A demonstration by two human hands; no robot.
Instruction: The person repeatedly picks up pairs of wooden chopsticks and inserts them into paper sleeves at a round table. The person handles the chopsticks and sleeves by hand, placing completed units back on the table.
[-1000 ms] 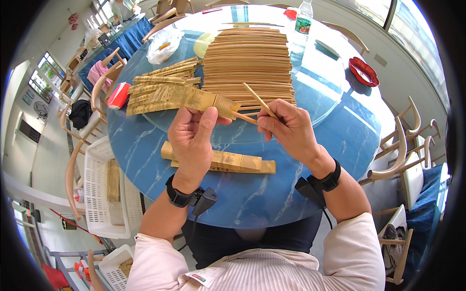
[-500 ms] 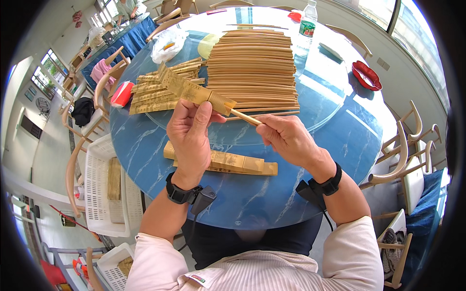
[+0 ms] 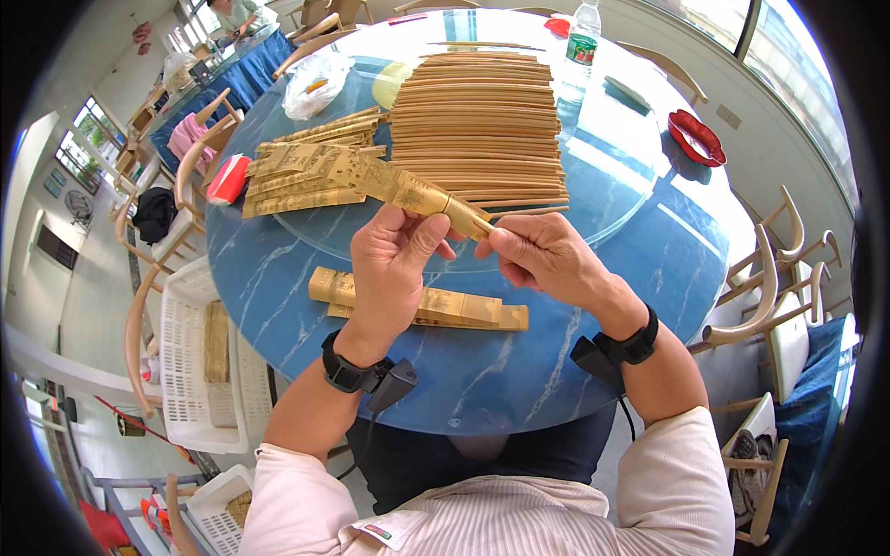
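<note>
My left hand (image 3: 391,269) pinches a long gold printed paper sleeve (image 3: 408,192) between thumb and fingers. The sleeve slants up to the left, its far end over a pile of flat gold sleeves (image 3: 306,199). At its near right end my right hand (image 3: 547,259) is closed on a thin wooden stick (image 3: 488,229). Only a short bit of that stick shows; the rest is hidden in the sleeve and my fingers. Beneath my hands lie more folded gold sleeves (image 3: 464,308) on the table. A wide stack of wooden sticks (image 3: 477,130) lies beyond my hands.
The round blue marbled table (image 3: 649,269) carries a plastic bottle (image 3: 581,51), a red dish (image 3: 697,139), a plastic bag (image 3: 315,90) and a red-and-white packet (image 3: 229,180). White crates (image 3: 190,398) stand at the left. Chairs (image 3: 765,287) surround the table. A person (image 3: 239,18) is far left.
My hands have come closer together. The stick that stuck out of the sleeve's right end now shows only a short stub. My left hand and the sleeve have moved right and slightly down.
</note>
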